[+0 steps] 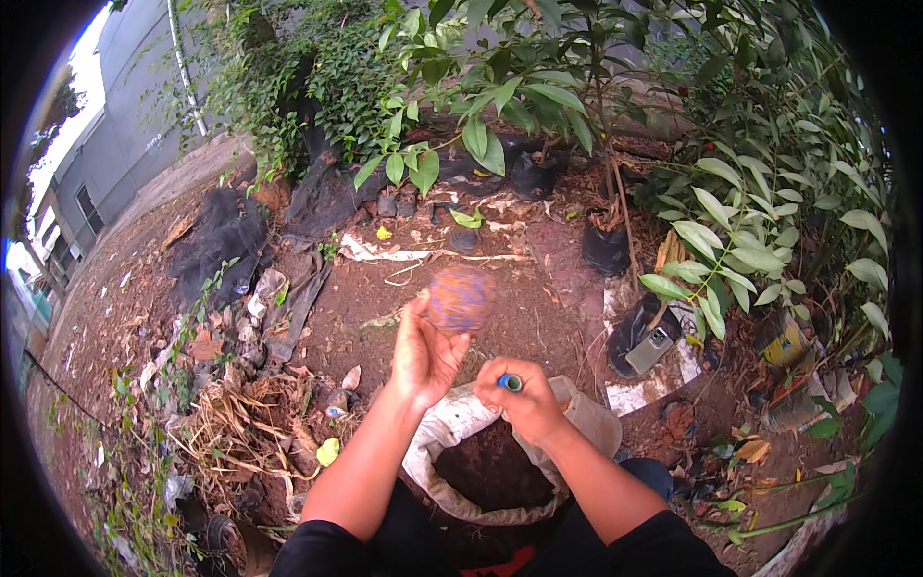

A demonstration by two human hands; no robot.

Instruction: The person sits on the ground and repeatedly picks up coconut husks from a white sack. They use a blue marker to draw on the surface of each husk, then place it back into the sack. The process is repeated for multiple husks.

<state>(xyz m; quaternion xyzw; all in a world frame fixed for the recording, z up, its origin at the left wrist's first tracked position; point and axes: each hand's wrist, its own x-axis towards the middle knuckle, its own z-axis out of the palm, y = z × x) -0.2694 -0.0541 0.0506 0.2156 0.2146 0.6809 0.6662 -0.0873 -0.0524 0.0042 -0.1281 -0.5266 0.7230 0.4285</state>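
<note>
My left hand (pixel 423 356) is raised over bare soil, its fingers spread beneath a round, blurred ball (pixel 461 298) of purple and orange colour that sits at the fingertips. My right hand (pixel 524 399) is closed around a small blue and green cylinder (pixel 510 383), of which only the end shows. Both hands hover just above the far rim of an open white sack (pixel 452 423) filled with dark soil, which stands between my knees.
Black plastic nursery bags (pixel 606 248) and leafy shrubs (pixel 740 221) stand at the back and right. A dark sheet (pixel 216 240) lies at the left, with dry roots and litter (pixel 250 423) beside the sack. White sheeting (pixel 635 392) lies right of the sack.
</note>
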